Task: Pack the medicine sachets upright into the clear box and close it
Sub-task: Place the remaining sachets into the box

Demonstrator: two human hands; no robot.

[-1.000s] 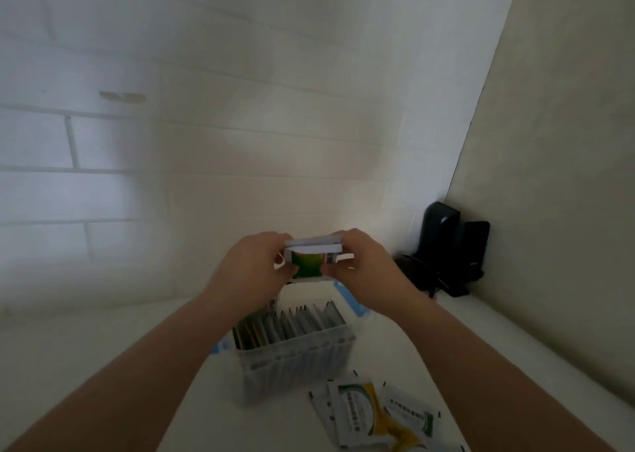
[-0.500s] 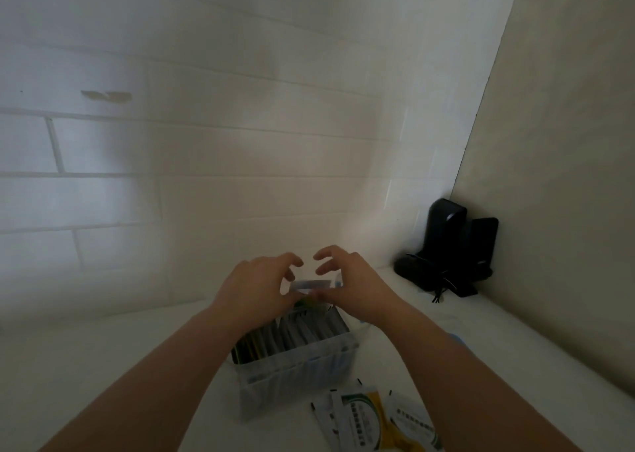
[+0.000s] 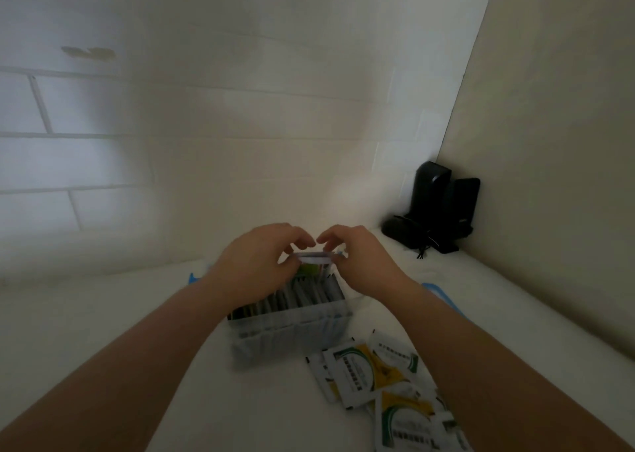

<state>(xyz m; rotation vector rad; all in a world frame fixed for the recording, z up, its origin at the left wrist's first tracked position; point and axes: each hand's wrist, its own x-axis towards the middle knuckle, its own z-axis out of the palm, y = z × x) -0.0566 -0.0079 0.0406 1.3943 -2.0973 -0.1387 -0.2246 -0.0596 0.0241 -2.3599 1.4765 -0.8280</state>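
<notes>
A clear box (image 3: 292, 331) stands on the white surface with several sachets upright in a row inside it. Above its far end, my left hand (image 3: 256, 266) and my right hand (image 3: 360, 262) pinch a small stack of sachets (image 3: 313, 256) by its two ends, with the stack's lower part among the packed ones. Several loose white, green and yellow sachets (image 3: 371, 372) lie flat to the right of the box. A blue-edged lid (image 3: 438, 292) lies behind my right forearm, mostly hidden.
A black device with cables (image 3: 439, 211) stands in the far right corner where the tiled wall meets the beige wall (image 3: 549, 142). A blue bit (image 3: 193, 277) shows left of my left wrist.
The stack of sachets has come down from chest height into the far end of the box, both hands lowering with it. My fingers have curled closer over its top.
</notes>
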